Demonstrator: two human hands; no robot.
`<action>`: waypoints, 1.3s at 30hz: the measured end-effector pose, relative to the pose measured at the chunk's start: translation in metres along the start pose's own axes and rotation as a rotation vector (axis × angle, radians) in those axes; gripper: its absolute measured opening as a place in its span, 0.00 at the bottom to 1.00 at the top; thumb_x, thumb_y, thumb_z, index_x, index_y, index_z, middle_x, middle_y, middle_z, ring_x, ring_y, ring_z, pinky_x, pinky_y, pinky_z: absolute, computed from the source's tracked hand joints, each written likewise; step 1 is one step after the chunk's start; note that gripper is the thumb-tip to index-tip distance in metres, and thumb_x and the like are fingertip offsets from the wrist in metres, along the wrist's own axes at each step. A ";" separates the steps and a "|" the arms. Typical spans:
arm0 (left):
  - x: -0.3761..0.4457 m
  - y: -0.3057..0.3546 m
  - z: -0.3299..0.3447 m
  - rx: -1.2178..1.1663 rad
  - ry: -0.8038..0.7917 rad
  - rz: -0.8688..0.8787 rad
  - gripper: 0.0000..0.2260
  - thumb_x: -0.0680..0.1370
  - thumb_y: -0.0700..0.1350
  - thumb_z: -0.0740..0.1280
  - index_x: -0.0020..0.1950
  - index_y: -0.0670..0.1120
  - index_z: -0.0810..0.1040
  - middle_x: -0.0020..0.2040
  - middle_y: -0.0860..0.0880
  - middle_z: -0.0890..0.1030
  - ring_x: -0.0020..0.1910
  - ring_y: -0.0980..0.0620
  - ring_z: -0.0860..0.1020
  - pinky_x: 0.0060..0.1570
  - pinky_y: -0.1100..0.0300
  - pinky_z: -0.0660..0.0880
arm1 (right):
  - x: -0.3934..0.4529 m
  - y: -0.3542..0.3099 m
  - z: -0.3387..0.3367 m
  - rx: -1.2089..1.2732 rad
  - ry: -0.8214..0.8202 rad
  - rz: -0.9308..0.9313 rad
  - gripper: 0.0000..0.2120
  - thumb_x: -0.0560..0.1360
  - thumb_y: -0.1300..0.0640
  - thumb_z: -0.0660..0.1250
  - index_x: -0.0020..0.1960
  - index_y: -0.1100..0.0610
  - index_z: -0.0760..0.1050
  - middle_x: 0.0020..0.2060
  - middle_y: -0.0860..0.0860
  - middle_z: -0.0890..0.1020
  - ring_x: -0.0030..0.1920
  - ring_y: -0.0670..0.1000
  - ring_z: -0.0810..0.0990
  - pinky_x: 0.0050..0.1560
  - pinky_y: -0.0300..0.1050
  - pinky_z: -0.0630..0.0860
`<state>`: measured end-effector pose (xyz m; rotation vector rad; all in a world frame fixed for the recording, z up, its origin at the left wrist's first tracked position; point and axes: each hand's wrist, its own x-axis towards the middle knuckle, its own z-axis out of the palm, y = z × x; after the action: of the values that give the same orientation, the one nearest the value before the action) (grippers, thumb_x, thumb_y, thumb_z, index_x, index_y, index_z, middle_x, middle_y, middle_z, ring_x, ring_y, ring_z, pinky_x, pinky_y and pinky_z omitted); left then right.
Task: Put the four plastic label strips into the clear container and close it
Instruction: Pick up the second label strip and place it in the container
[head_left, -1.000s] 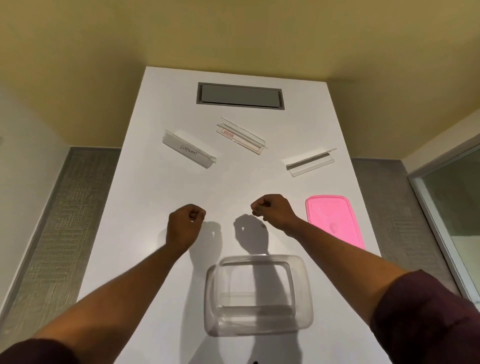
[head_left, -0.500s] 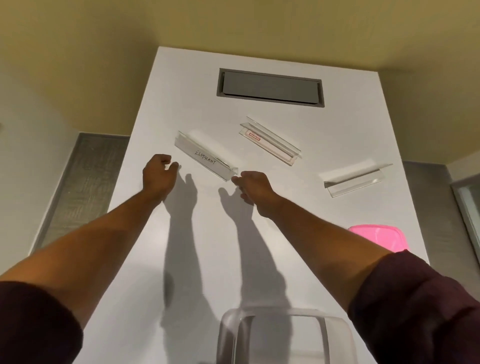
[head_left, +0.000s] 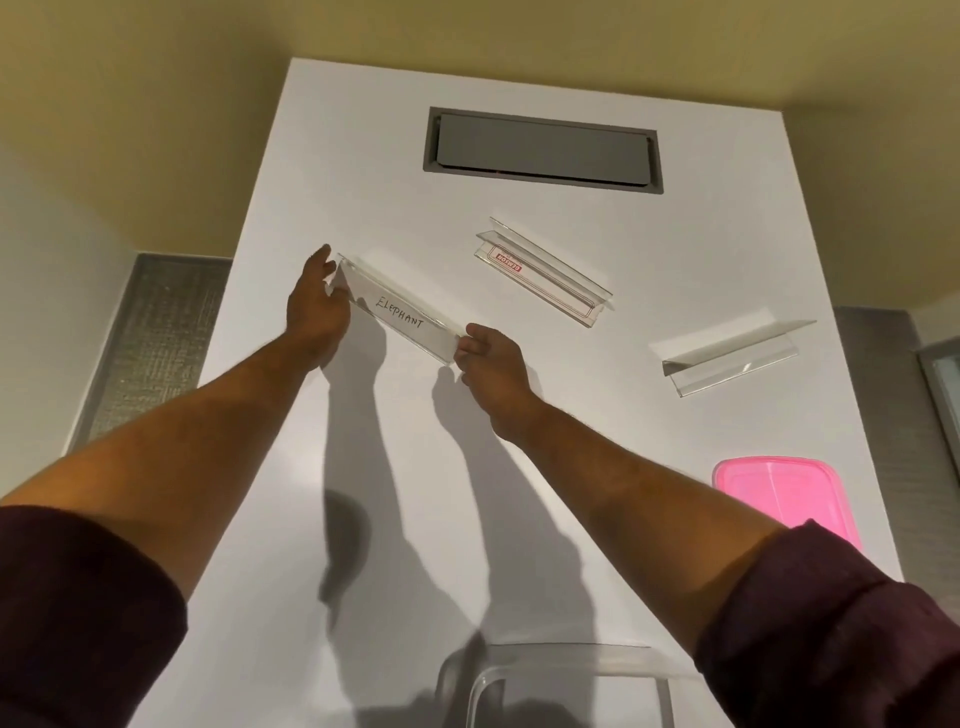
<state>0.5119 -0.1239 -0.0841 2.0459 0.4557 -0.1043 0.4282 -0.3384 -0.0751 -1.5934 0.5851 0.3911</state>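
Note:
A clear label strip marked "ELEPHANT" (head_left: 400, 312) is held at both ends: my left hand (head_left: 318, 306) grips its far left end and my right hand (head_left: 491, 364) pinches its near right end. A second strip with a red label (head_left: 543, 278) lies to the right of it on the white table (head_left: 519, 467). Further right lies a third, plain strip (head_left: 730, 356). The clear container (head_left: 558, 680) stands open at the near edge, only its far rim in view. Its pink lid (head_left: 784, 496) lies flat at the right, partly behind my right sleeve.
A grey recessed cable hatch (head_left: 543, 150) sits at the far end of the table. The table's left and right edges drop to a grey floor. A glass panel shows at the far right.
Both hands have reached forward from fists near the container and closed on the two ends of the "ELEPHANT" strip. The view has shifted forward, so the container sits lower in frame.

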 end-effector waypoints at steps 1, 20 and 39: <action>-0.002 0.000 0.000 -0.019 0.024 0.005 0.23 0.82 0.40 0.59 0.77 0.51 0.64 0.72 0.48 0.74 0.70 0.49 0.72 0.67 0.59 0.69 | -0.001 -0.001 -0.001 -0.006 0.007 -0.010 0.13 0.75 0.67 0.61 0.59 0.65 0.75 0.47 0.60 0.81 0.44 0.52 0.73 0.46 0.51 0.73; -0.201 0.041 -0.013 0.002 -0.080 0.088 0.15 0.73 0.36 0.69 0.57 0.48 0.84 0.46 0.45 0.84 0.49 0.47 0.82 0.60 0.49 0.78 | -0.132 0.015 -0.137 -0.565 0.216 -0.328 0.23 0.69 0.63 0.78 0.63 0.57 0.80 0.51 0.50 0.86 0.48 0.47 0.84 0.58 0.45 0.79; -0.421 -0.014 -0.021 0.310 -0.233 0.230 0.14 0.71 0.40 0.77 0.57 0.46 0.84 0.38 0.54 0.77 0.43 0.54 0.78 0.48 0.61 0.74 | -0.308 0.096 -0.211 -1.172 0.129 -0.484 0.25 0.64 0.45 0.81 0.57 0.45 0.76 0.44 0.45 0.79 0.45 0.49 0.79 0.42 0.45 0.74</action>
<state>0.1145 -0.2161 0.0246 2.3388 0.0591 -0.2853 0.1043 -0.5086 0.0461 -2.8117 -0.0196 0.2595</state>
